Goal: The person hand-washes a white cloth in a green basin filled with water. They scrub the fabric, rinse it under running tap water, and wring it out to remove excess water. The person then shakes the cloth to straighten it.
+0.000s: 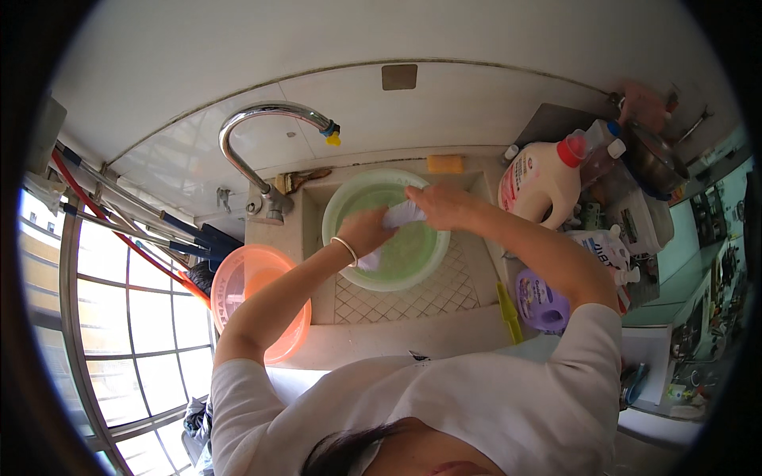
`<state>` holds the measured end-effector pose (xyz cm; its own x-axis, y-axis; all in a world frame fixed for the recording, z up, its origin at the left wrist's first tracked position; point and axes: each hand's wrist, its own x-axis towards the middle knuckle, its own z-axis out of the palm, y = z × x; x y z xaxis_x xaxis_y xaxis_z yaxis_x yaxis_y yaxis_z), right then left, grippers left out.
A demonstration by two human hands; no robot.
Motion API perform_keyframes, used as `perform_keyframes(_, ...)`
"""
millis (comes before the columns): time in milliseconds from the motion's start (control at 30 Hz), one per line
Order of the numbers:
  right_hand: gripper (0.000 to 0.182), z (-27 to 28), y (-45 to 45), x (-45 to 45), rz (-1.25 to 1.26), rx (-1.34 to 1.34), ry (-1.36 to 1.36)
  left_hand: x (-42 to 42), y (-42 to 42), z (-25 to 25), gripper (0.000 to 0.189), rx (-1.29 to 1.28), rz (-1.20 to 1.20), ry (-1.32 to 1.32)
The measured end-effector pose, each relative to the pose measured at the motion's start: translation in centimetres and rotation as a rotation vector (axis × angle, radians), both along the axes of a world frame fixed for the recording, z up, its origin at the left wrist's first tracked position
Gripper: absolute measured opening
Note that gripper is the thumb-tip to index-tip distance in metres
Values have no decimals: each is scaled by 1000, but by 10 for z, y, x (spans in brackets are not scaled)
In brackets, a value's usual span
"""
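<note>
A white cloth (405, 215) is stretched between my two hands over a pale green plastic basin (445, 238) of greenish water. My left hand (366, 231), with a bangle at the wrist, grips one end, and a loose part of the cloth hangs below it at the basin's lower left. The other end is gripped by my right hand (447, 206), above the basin's right side. The basin stands in a stone sink (411, 297) with a grooved floor. A chrome faucet (229, 134) with a yellow tip arches at the back left, apart from the basin.
An orange plastic basin (300, 321) stands left, under my left forearm. A yellow sponge (445, 163) and a brush (306, 178) lie on the back ledge. At right are a cream detergent bottle (524, 178), a purple bottle (539, 303) and a yellow-green brush (508, 312).
</note>
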<state>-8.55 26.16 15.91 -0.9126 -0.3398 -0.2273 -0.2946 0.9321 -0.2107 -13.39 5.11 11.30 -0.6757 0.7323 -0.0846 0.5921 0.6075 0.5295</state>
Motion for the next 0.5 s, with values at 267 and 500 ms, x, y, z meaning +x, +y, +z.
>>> perform_keyframes(267,43,-68,-26,43,-438,-1103,-89,-22,7,-25,29,268,-118,571)
perform_keyframes(500,39,-52,-45,53,-811,-1733,-735,-22,13,-22,37,342,-221,668)
